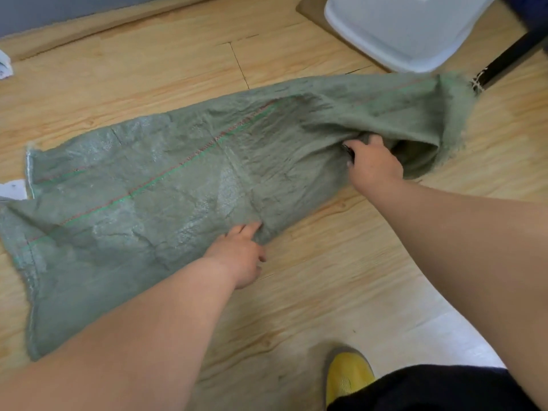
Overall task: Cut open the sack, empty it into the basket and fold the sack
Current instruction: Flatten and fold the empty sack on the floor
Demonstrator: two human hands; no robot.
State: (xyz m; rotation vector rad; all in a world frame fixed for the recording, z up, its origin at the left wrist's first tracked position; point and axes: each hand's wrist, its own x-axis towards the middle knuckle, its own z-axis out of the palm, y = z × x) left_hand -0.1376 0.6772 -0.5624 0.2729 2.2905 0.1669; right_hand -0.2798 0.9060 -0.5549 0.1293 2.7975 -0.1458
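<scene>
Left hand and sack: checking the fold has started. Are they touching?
Touching. The head view shows the left hand with fingertips pressed onto the near edge of the green sack.

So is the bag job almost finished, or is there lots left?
Nearly there. The green woven sack lies flat and limp on the wooden floor, so it looks emptied already, though the white basket's inside isn't visible. In hand: the left hand rests on the near edge while the right hand grips the open end, which is lifted and rumpled. Left: the folding itself, since no neat fold shows yet.
</scene>
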